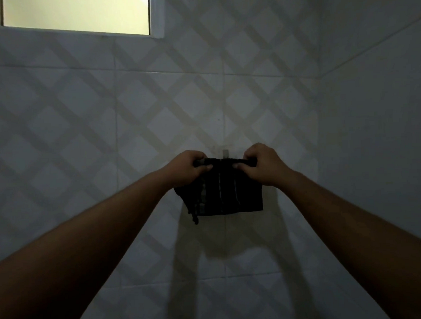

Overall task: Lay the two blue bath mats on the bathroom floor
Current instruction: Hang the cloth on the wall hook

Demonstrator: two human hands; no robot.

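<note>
A diamond-patterned tiled wall (84,116) fills the view, and a lit window (75,13) is noted at 11 o'clock. A dark folded mat (226,194) with pale stripes is held up before the wall, just toward 6 o'clock of centre. Its top edge is clenched by the left hand (187,168) at 9 o'clock and the right hand (262,163) at 3 o'clock. A small hook (224,154) is seen at its 12 o'clock.

Tiled wall (84,116), small pale hook (224,153) fixed to it, dark striped mat (225,194) hung flat against the tiles just below.
</note>
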